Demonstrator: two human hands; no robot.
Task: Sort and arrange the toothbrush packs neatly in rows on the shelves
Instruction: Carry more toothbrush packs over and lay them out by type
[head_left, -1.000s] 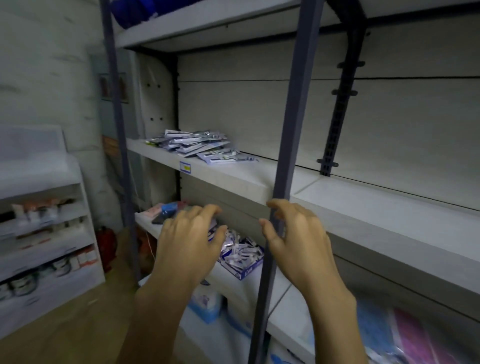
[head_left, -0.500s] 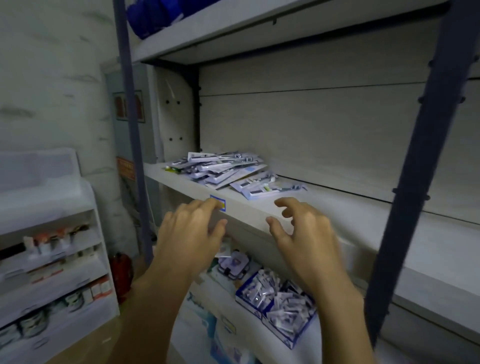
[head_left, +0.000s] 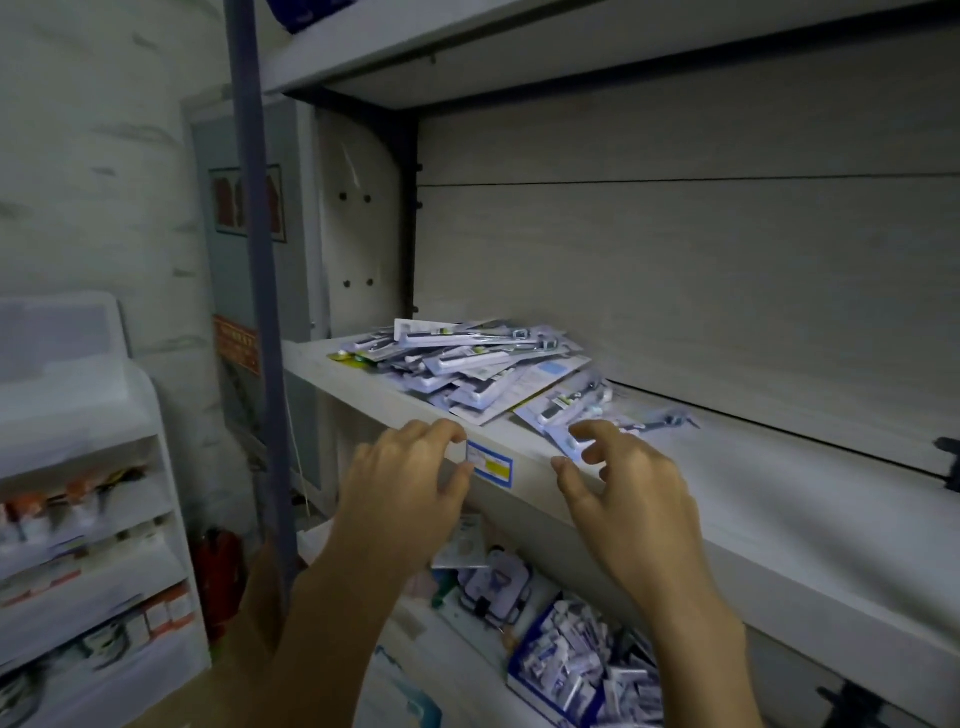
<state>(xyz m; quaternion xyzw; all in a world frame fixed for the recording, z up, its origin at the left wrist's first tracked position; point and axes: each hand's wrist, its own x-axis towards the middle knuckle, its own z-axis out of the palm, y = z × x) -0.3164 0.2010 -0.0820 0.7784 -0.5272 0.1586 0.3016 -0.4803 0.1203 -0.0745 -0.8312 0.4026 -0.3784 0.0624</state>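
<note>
- Head view: looking forward and down at a white shelf in dim light.
- Lying in a loose heap on the shelf's left end: toothbrush packs, overlapping at mixed angles, not in rows.
- Spilling off the heap's right edge: a few stray packs, flat on the board.
- Hovering at the shelf's front edge, left of a blue-yellow label: left hand, fingers loosely curled, holding nothing, thumb near the label.
- Reaching over the front edge just right of the label: right hand, fingers spread and loosely bent, holding nothing, fingertips just beside the nearest stray pack; contact: cannot tell.
- Standing left of the hands: grey post.
- Sitting on the shelf below: blue box holding small packets.
- Standing far left: white rack, contents blurred.
</note>
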